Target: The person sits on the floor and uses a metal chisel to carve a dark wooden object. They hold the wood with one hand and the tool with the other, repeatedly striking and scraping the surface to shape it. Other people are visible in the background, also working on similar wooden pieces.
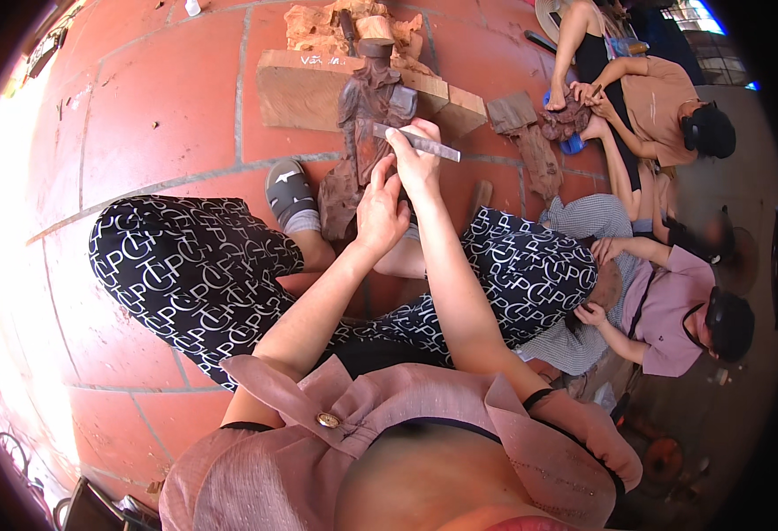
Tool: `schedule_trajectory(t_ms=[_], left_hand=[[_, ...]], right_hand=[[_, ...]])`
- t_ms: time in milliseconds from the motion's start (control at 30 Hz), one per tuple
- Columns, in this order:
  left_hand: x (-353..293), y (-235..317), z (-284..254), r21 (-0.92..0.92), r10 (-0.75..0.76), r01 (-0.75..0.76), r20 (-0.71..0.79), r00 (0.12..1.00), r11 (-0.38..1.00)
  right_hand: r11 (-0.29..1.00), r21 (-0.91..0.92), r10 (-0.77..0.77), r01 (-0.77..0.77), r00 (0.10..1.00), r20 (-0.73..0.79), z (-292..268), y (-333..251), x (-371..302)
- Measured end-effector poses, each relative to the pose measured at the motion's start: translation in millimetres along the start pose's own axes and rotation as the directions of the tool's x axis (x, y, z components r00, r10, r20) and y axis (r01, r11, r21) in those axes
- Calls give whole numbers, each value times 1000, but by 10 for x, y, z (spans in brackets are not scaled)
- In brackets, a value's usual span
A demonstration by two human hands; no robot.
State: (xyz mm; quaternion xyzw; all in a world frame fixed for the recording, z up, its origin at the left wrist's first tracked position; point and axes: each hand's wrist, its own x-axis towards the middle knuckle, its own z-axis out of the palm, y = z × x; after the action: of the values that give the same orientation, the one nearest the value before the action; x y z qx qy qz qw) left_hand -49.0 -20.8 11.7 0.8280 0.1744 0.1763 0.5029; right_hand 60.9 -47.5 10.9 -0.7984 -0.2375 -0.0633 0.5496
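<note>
A dark brown carved wooden figure (369, 102) with a flat-topped head stands tilted between my feet, on a rough brown base (339, 202). My right hand (419, 168) is closed round a flat grey strip (443, 150), which lies across the front of the figure. Whether the strip is a file, a blade or folded abrasive I cannot make out. Just below and to the left, my left hand (383, 215) presses its fingers against the lower part of the figure. The contact under the fingertips is partly hidden.
Behind the figure lie a pale wooden block (296, 93) and rough orange-brown wood (314, 26). Wood pieces (537, 159) rest to the right. Two co-workers sit at the right, one (659, 102) handling a dark carving, another (672, 310) a brown piece. Red tiles (163, 106) cover the floor.
</note>
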Motion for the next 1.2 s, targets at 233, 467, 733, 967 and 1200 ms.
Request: schedule_trajectory(t_ms=[233,467,733,967,1200], left_hand=[[7,-26,17,-6,5,-5,-16,1000,1000],[-18,-4,3,-3,-10,10,18,1000,1000],[-18,-32,18,3,3,-3,1,1000,1000],[-20,-17,9,12,-9,9,15,1000,1000],[-10,9,-8,2,-30,30,26,999,1000]], right_hand=[[961,209,171,-184,982,75,-58,83,39],[893,344,281,-289,957,76,-123,92,114],[906,326,266,-268,962,52,-127,68,132],[956,237,171,-171,985,20,-89,113,144],[962,208,181,-178,983,5,-53,106,98]])
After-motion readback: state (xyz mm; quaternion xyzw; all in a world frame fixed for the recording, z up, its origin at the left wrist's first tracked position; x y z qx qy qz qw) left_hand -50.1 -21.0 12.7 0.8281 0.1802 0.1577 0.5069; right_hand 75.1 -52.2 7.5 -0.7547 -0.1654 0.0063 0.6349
